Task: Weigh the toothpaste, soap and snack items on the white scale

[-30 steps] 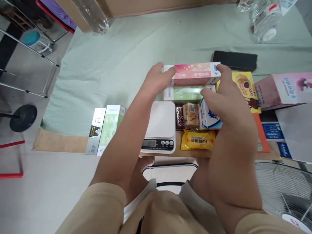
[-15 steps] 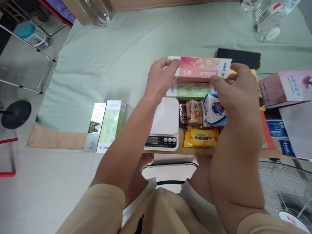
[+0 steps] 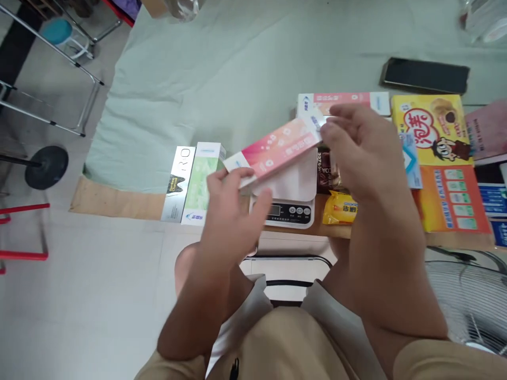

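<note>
A pink toothpaste box slants over the white kitchen scale, its right end raised. My right hand pinches that end between thumb and fingers. At the lower left end is my left hand, its fingers against the box and its thumb spread away. Another pink toothpaste box lies behind, partly covered by my right hand. Left of the scale, a green toothpaste box lies beside a silver-and-white box. A yellow soap packet shows partly beside my right forearm.
To the right lie a yellow cream-puff box and an orange box. A black phone rests farther back on the green cloth. A fan stands below the table's right edge, a blue stool at far left.
The pink box has come left and nearer me, turning from level to slanted over the scale. My left hand's thumb has come off it. A second pink box shows behind. The view has shifted right.
</note>
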Tool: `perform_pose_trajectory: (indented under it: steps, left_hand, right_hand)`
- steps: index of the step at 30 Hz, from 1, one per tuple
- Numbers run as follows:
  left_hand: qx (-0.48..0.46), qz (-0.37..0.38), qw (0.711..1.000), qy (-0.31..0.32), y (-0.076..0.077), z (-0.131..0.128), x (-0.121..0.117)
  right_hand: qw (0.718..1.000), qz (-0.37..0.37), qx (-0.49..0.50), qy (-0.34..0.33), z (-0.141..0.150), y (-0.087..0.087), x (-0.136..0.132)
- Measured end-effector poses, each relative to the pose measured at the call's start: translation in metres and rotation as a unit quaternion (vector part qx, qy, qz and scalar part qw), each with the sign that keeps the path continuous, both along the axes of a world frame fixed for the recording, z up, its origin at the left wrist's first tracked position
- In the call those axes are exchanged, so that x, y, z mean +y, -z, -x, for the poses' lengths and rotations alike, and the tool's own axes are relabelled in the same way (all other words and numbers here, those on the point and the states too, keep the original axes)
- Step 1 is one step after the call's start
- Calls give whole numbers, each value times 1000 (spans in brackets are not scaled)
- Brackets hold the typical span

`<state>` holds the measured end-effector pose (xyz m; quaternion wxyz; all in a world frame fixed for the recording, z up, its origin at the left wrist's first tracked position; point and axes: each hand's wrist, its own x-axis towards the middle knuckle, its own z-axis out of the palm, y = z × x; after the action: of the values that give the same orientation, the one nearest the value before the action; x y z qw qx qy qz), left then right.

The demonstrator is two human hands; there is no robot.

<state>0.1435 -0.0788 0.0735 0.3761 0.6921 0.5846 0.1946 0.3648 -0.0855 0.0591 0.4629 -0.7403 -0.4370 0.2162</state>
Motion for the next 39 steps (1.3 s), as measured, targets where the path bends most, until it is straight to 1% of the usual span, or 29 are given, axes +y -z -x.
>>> perform_pose_trajectory:
  steps: [1, 3, 5, 7, 10, 12, 13, 15, 17, 20, 23, 25, 27, 29, 32, 33, 34, 37, 39]
  left_hand:
    - [33, 26, 999, 21, -1, 2, -6]
    - [92, 67, 992, 58, -8, 4, -10]
    - [121, 65, 988, 69, -14, 6, -6]
    - [121, 30, 990, 68, -13, 10, 3]
    - [96, -15, 989, 108, 1, 13, 17]
    - [83, -27, 986, 144, 14, 11, 22]
    - [81, -32, 984, 153, 20, 10, 24]
    - [81, -48, 984, 149, 28, 5, 25]
    - [81, -66, 986, 133, 30, 2, 24]
    - [73, -80, 988, 113, 23, 7, 24]
    - [43, -100, 991, 73, 5, 30, 25]
    - [19, -115, 993, 9, -9, 56, 25]
    - [16, -113, 990, -79, -22, 87, 26]
    - [39, -99, 980, -168, -28, 118, 27]
    - [83, -68, 954, -282, -26, 152, 33]
    - [92, -47, 945, -310, -24, 160, 35]
    - [100, -16, 940, -325, -21, 167, 38]
    - [126, 76, 935, -323, -12, 180, 44]
    - [139, 107, 936, -305, -6, 187, 46]
  right_hand:
    - [999, 32, -16, 11, 3, 4, 1]
    - [995, 80, -49, 44, 5, 9, 1]
    - [989, 104, -80, 66, 5, 9, -3]
    - [986, 96, -109, 76, 5, 7, -7]
    - [985, 78, -134, 77, 5, 6, -12]
    - [985, 87, -130, 74, 5, 9, -13]
    - [984, 96, -128, 72, 5, 11, -13]
    - [985, 106, -118, 62, 7, 14, -11]
    - [992, 78, -89, 33, 12, 15, -10]
    - [997, -40, -55, -23, 26, 10, -9]
    - [988, -132, -22, -71, 48, 2, -9]
    - [983, -158, 9, -95, 65, 0, -9]
    - [982, -141, 23, -126, 83, 2, -8]
    - [981, -91, 20, -168, 101, 6, -6]
    - [974, -31, -8, -223, 125, 13, -1]
    - [972, -16, -22, -235, 132, 15, 1]
    - [969, -2, -37, -246, 138, 17, 3]
    - [961, 31, -81, -263, 152, 21, 9]
    - [957, 49, -102, -268, 159, 24, 11]
